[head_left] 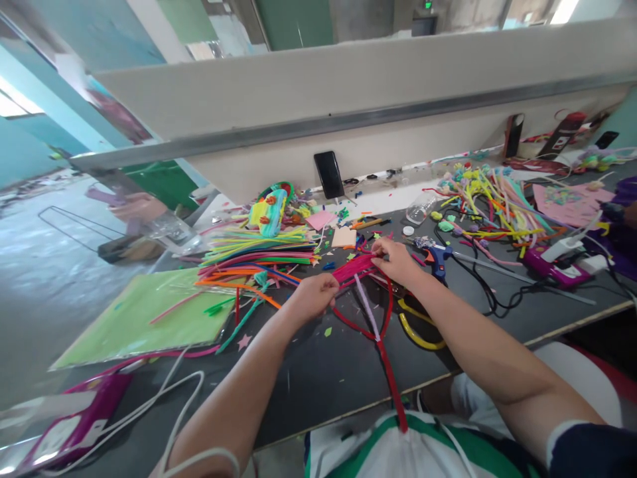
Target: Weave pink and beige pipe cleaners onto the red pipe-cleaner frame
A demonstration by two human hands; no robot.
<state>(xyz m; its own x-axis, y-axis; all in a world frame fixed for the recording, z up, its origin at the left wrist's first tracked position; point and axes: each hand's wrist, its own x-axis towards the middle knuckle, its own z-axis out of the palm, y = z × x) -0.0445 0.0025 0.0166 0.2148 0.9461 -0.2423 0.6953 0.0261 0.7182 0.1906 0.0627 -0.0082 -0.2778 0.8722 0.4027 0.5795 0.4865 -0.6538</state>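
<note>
Between my two hands stretches a flat bundle of pink pipe cleaners [354, 268] above the dark table. My left hand [318, 292] pinches its left end, and my right hand [395, 260] pinches the right end. Red pipe cleaners [389, 382] form a loop below the bundle and run down as a stem to the shirt. Beside the loop's middle runs a lavender pipe cleaner [367, 305]. Yellow-handled scissors [421, 337] lie under my right forearm, their blades hidden. A blue hot glue gun [438, 259] lies right of my right hand.
Colourful pipe cleaners [259, 255] are piled at the left, near a green sheet pack [134, 318]. More heap up at the right [497, 206]. A black phone [328, 174] leans on the white partition. Purple power strips [557, 265] with cables sit right and front left.
</note>
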